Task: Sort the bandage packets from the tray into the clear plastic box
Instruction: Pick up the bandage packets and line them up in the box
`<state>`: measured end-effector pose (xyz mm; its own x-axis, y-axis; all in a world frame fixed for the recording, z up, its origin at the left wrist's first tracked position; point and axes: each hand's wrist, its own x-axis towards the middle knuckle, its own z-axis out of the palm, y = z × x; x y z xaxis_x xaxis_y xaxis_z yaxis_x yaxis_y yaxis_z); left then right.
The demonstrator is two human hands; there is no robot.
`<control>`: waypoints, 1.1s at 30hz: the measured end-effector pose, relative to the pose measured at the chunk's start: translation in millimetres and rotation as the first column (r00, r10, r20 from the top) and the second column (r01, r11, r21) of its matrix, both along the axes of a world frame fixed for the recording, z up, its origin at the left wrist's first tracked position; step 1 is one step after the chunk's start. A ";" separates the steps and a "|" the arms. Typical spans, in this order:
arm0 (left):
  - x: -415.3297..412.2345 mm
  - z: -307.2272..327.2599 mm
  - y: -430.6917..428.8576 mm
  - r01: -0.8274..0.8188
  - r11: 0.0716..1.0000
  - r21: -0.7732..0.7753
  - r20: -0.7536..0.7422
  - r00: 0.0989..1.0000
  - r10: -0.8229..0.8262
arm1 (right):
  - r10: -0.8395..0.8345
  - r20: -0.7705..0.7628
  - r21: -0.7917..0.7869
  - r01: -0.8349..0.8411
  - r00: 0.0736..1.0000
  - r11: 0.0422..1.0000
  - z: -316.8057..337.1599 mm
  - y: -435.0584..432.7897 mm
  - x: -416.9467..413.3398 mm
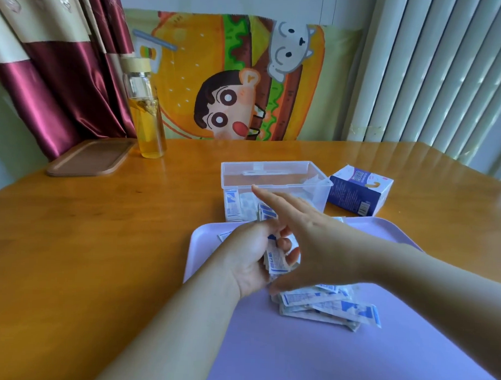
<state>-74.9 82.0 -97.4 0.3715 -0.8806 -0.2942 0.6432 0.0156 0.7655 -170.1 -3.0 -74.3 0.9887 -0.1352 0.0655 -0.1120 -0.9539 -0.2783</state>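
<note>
A lilac tray [308, 356] lies at the near edge of the table with a loose pile of white-and-blue bandage packets [330, 306] on it. Just beyond it stands the clear plastic box [275, 173], with a few packets [237, 206] showing through its front wall. My left hand [250, 255] grips a small stack of packets [275, 261] above the tray's far left part. My right hand [304, 228] reaches across the left one with its fingers straight, the fingertips pointing at the box's front wall. It holds nothing that I can see.
A blue-and-white bandage carton [360, 193] lies to the right of the box. At the back left stand a glass bottle [145, 109] of yellow liquid and a brown tray [90, 158]. The orange wooden table [100, 241] spreads out to the left.
</note>
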 end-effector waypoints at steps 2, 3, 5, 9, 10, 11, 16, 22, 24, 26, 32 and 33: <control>-3.0 0.5 0.3 0.056 0.998 0.009 0.042 0.998 -0.057 | -0.015 0.009 0.021 0.015 1.000 1.000 0.3 -1.5 -2.1; -3.7 0.0 0.8 0.080 0.996 0.026 0.065 0.995 -0.081 | -0.021 0.009 0.022 0.021 1.000 1.000 0.0 -2.8 -2.6; -5.0 -0.5 0.9 0.118 0.991 0.061 0.090 0.988 -0.123 | -0.018 0.007 0.020 0.017 1.000 1.000 -1.1 -4.0 -3.6; -6.1 -0.8 1.1 0.142 0.986 0.083 0.071 0.986 -0.148 | 0.011 0.028 -0.048 -0.010 1.000 0.999 -5.7 -1.8 -5.4; -5.5 -0.6 1.2 0.138 0.987 0.085 0.064 0.988 -0.144 | 0.013 0.049 -0.069 -0.010 0.999 0.998 -7.0 -1.1 -5.1; -5.1 -0.4 1.5 0.136 0.987 0.085 0.062 0.988 -0.141 | 0.017 0.077 -0.082 -0.010 0.997 0.997 -8.2 -1.1 -4.4; -3.8 1.5 4.0 0.157 0.983 0.100 0.147 0.974 -0.171 | -0.012 0.161 -0.059 0.021 0.987 0.998 -7.4 -6.3 -2.5; -3.9 3.0 6.1 0.167 0.983 0.073 0.188 0.966 -0.178 | 0.031 0.200 0.122 -0.056 0.979 0.991 -0.1 -10.5 -4.2; 0.4 4.6 7.8 0.160 0.985 0.058 0.195 0.966 -0.168 | -0.068 0.259 0.404 -0.045 0.963 0.914 10.5 -18.3 -3.3; 4.9 6.7 8.8 0.160 0.987 0.026 0.172 0.972 -0.162 | -0.204 0.225 0.612 0.025 0.953 0.790 21.3 -27.2 -0.9; 14.2 8.8 14.0 0.236 0.972 0.008 0.241 0.943 -0.231 | -0.083 -0.057 0.735 0.098 0.995 0.671 23.6 -31.1 17.9; 15.2 9.7 14.7 0.237 0.972 -0.003 0.251 0.941 -0.228 | -0.066 -0.031 0.741 0.067 0.997 0.668 24.3 -28.3 20.6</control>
